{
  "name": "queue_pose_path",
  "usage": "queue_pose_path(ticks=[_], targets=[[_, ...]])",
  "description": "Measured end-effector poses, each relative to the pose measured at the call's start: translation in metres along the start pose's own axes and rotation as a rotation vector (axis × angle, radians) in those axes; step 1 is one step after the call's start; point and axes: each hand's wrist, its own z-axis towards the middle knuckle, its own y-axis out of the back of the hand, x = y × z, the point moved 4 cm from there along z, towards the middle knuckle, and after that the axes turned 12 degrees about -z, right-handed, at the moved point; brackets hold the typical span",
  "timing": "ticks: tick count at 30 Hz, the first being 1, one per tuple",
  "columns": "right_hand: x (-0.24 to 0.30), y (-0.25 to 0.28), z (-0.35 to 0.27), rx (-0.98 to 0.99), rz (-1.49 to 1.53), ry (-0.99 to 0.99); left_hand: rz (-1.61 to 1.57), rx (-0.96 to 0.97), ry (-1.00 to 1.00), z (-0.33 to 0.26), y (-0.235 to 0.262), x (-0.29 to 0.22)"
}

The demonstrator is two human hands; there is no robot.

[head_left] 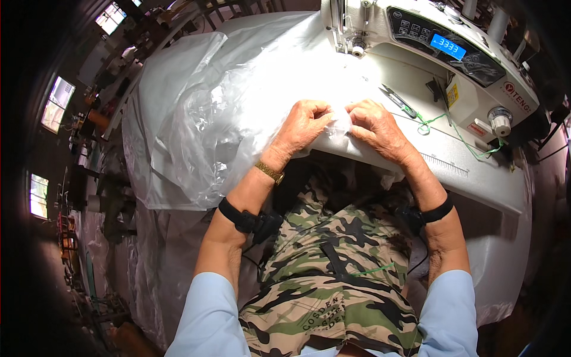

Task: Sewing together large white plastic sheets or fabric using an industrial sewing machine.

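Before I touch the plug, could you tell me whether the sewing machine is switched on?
On: the sewing machine has its small screen glowing blue.

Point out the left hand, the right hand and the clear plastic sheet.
left hand (304, 126), head view, back of the hand
right hand (376, 126), head view, back of the hand
clear plastic sheet (208, 119), head view, crumpled middle

The plastic sheet (202, 113) covers the worktop's (476, 178) left half and hangs over its left edge. The sewing machine (440, 53) stands along the far right edge, with the snips (397, 99) before it. Both hands, left hand (304, 125) and right hand (376, 126), meet at the near edge.
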Motion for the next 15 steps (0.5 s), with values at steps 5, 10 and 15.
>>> queue_pose_path(ticks=[5,10,15], targets=[[0.004,0.005,-0.001,-0.027,0.031,-0.112,0.161,0.002,0.014,0.014,0.003,0.003],[0.006,0.004,-0.002,-0.095,0.098,-0.062,0.253,-0.050,-0.015,0.018,-0.001,0.002],[0.005,0.004,-0.001,-0.082,0.034,-0.012,0.326,-0.020,0.010,0.024,-0.002,0.005]])
